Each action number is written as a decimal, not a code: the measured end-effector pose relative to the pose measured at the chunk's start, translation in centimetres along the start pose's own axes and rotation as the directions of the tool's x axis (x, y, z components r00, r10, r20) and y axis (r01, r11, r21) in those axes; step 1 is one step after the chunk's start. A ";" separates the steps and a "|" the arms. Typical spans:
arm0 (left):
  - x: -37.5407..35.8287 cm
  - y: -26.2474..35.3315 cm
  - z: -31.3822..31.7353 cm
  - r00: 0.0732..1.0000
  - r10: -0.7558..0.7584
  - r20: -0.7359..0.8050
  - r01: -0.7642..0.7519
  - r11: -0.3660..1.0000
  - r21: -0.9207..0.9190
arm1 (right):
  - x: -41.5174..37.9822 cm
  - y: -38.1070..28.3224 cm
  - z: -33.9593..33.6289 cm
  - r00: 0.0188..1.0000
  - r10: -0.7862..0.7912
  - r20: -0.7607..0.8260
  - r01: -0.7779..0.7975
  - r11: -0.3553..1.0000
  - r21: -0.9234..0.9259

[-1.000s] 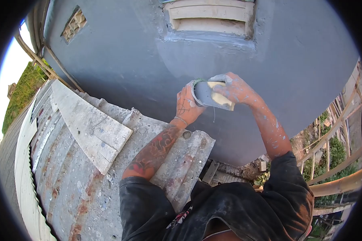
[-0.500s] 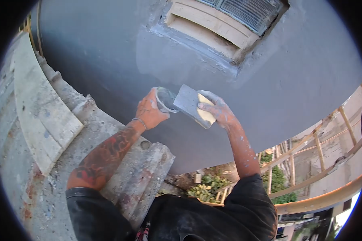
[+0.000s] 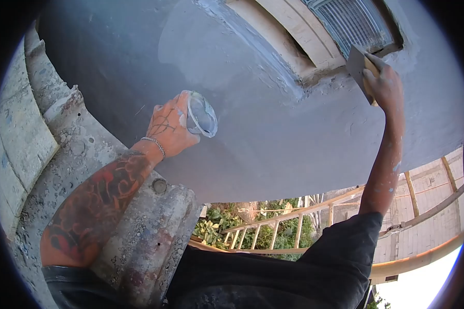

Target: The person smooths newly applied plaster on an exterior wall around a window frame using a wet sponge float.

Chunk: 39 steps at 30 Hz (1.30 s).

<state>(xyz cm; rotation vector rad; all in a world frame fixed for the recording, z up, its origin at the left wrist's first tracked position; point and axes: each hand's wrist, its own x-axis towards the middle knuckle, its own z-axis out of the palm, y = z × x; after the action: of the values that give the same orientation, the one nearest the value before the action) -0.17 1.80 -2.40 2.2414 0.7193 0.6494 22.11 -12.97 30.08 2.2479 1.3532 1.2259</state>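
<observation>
My left hand [image 3: 171, 125] is wrapped round a small clear plastic cup [image 3: 203, 114] with grey residue inside, held in front of the grey wall [image 3: 263, 139]. Up at the right, my right hand [image 3: 385, 85] grips the pale yellow back of a flat grey float [image 3: 359, 74]. The float is tilted at the wall near the lower corner of the window opening [image 3: 353, 26]; whether its face touches the wall I cannot tell. Grey smears mark the fingers of both hands.
A rough corrugated roof sheet [image 3: 139, 242] lies under my left arm, with a pale board [image 3: 23, 139] at the far left. Below the wall are a wooden ladder [image 3: 276, 232], green plants [image 3: 216, 226] and a lower pale surface [image 3: 433, 190] at the right.
My right hand has moved up and right with the float, away from the cup to the window corner. My left hand and the cup sit slightly further left and higher. The view has shifted.
</observation>
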 end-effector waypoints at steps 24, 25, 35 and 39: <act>-0.1 0.0 -0.1 0.999 -0.009 0.037 0.008 0.999 0.034 | 3.1 -3.9 5.1 0.999 -0.038 0.033 0.047 0.921 -0.388; 0.0 0.0 -0.2 0.999 -0.013 0.038 0.012 0.999 0.034 | 2.8 -4.3 5.4 0.999 -0.041 0.035 0.051 0.921 -0.385; 0.2 -0.1 -0.5 0.995 -0.025 0.096 0.024 1.000 0.013 | -0.5 -6.1 8.9 0.929 -0.342 0.144 0.370 0.881 -0.296; 0.2 -0.4 0.0 0.997 -0.010 0.081 0.007 0.999 0.035 | 2.0 -3.0 6.7 0.875 -0.464 0.140 0.482 0.802 -0.353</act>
<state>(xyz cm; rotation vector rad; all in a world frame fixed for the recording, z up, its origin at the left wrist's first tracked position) -0.08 2.16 -2.64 2.2816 0.7041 0.5421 25.76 -8.41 25.27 1.5360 1.4008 1.1222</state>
